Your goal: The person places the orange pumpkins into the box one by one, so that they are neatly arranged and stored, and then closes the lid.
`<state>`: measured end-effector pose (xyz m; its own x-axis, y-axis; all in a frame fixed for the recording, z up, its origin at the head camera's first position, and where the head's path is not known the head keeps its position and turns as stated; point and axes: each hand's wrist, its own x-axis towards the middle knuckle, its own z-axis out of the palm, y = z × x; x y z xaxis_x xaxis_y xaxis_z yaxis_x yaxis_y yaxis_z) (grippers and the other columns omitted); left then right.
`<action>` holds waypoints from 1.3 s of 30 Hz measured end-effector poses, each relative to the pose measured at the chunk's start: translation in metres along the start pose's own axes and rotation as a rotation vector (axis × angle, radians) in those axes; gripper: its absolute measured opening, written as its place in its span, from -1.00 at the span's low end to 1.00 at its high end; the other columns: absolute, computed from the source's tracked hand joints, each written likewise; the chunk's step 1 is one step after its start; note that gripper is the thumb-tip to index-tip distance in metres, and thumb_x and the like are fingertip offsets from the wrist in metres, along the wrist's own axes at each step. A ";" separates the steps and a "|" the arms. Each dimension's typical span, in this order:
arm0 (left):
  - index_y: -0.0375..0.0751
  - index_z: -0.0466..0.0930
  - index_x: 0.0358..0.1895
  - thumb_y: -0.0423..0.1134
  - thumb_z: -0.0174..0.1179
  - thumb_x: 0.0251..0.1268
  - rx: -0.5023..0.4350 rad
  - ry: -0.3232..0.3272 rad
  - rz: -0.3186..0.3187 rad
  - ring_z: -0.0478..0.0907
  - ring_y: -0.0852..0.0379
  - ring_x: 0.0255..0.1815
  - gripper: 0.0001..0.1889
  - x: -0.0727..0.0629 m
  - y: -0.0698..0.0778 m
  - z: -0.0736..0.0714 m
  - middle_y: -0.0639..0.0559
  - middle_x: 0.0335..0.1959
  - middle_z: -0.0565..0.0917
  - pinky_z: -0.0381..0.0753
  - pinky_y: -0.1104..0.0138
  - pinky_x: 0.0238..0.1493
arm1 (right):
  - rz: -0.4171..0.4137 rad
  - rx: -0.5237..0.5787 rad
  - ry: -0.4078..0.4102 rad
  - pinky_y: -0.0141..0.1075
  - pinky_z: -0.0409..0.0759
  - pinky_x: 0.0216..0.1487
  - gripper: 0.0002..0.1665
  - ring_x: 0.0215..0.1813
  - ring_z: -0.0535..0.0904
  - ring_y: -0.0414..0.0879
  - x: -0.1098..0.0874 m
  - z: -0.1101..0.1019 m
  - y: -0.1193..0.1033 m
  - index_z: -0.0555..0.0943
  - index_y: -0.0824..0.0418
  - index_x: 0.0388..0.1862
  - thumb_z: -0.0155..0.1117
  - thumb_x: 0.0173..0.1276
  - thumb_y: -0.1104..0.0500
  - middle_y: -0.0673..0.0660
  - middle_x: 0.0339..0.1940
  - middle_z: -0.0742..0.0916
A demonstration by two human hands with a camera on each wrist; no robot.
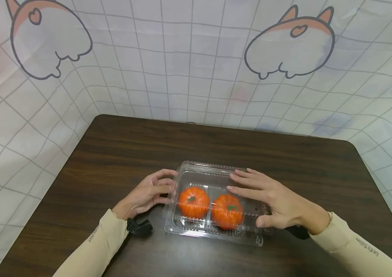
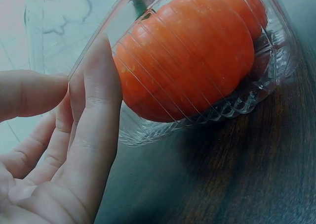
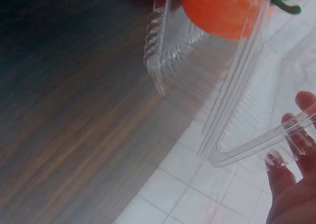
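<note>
A clear plastic clamshell box (image 1: 213, 235) sits on the table with two small orange pumpkins inside. The left pumpkin (image 1: 194, 202) and the right pumpkin (image 1: 227, 211) both have green stems. My left hand (image 1: 148, 192) is at the box's left side, and the left wrist view shows its thumb and forefinger pinching the thin plastic edge. Over the right part of the lid, my right hand (image 1: 273, 198) spreads its fingers nearly straight. In the right wrist view the lid (image 3: 252, 152) stands at an angle to the base, with fingertips against the lid's ribbed edge.
The dark wood-grain table (image 1: 140, 138) carries the box near its front middle. A white grid-patterned cloth (image 1: 189, 57) with cartoon animal drawings hangs behind and on both sides. Black straps (image 1: 139, 227) are on both wrists.
</note>
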<state>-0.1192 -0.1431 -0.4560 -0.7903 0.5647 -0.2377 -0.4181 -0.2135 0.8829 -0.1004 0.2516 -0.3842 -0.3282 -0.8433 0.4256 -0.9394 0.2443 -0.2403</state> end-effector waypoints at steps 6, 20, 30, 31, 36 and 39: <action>-0.01 0.41 0.28 -0.44 0.19 0.47 0.013 -0.002 -0.003 0.69 0.23 -0.25 -0.58 0.000 0.004 0.001 0.12 -0.16 0.69 0.84 0.28 -0.19 | 0.013 -0.053 -0.018 -0.20 -0.20 0.81 0.00 0.65 0.29 0.18 -0.004 0.005 -0.002 0.44 0.16 0.52 -0.45 0.57 -0.50 0.22 0.63 0.41; -0.02 0.37 0.31 -0.44 0.17 0.47 0.017 0.005 -0.020 0.69 0.22 -0.20 -0.56 -0.001 0.004 0.004 0.13 -0.15 0.69 0.83 0.28 -0.17 | 0.065 -0.144 -0.091 -0.18 -0.25 0.80 -0.11 0.68 0.24 0.18 -0.013 0.020 -0.006 0.38 -0.02 0.58 -0.31 0.56 -0.51 0.27 0.61 0.43; -0.04 0.35 0.31 -0.42 0.15 0.50 0.010 0.033 -0.025 0.71 0.19 -0.16 -0.58 -0.002 0.004 0.006 0.12 -0.11 0.71 0.83 0.25 -0.13 | 0.079 -0.177 -0.118 -0.17 -0.26 0.80 -0.11 0.69 0.22 0.17 -0.013 0.020 -0.006 0.35 -0.08 0.59 -0.26 0.53 -0.54 0.22 0.63 0.40; -0.04 0.35 0.31 -0.40 0.15 0.51 0.009 0.036 -0.026 0.72 0.18 -0.16 -0.59 -0.002 0.004 0.006 0.11 -0.10 0.71 0.83 0.24 -0.12 | 0.077 -0.179 -0.119 -0.17 -0.26 0.80 -0.11 0.69 0.22 0.17 -0.013 0.020 -0.005 0.35 -0.08 0.60 -0.27 0.53 -0.54 0.22 0.64 0.40; -0.06 0.35 0.33 -0.32 0.15 0.54 0.028 0.056 -0.039 0.71 0.14 -0.07 -0.61 -0.004 0.004 0.006 0.08 -0.05 0.70 0.83 0.19 -0.02 | 0.066 -0.193 -0.129 -0.14 -0.25 0.80 -0.11 0.68 0.23 0.16 -0.012 0.019 0.000 0.34 -0.07 0.61 -0.28 0.54 -0.53 0.22 0.63 0.41; -0.08 0.34 0.35 -0.28 0.16 0.54 0.050 0.071 -0.054 0.71 0.11 0.00 -0.59 -0.006 0.005 0.006 0.05 -0.02 0.69 0.82 0.17 0.04 | 0.062 -0.198 -0.134 -0.15 -0.26 0.80 -0.11 0.69 0.21 0.15 -0.011 0.018 0.002 0.33 -0.07 0.61 -0.27 0.54 -0.53 0.23 0.63 0.40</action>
<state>-0.1137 -0.1434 -0.4477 -0.7973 0.5165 -0.3123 -0.4399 -0.1430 0.8866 -0.0968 0.2530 -0.4052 -0.3826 -0.8765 0.2922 -0.9231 0.3757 -0.0816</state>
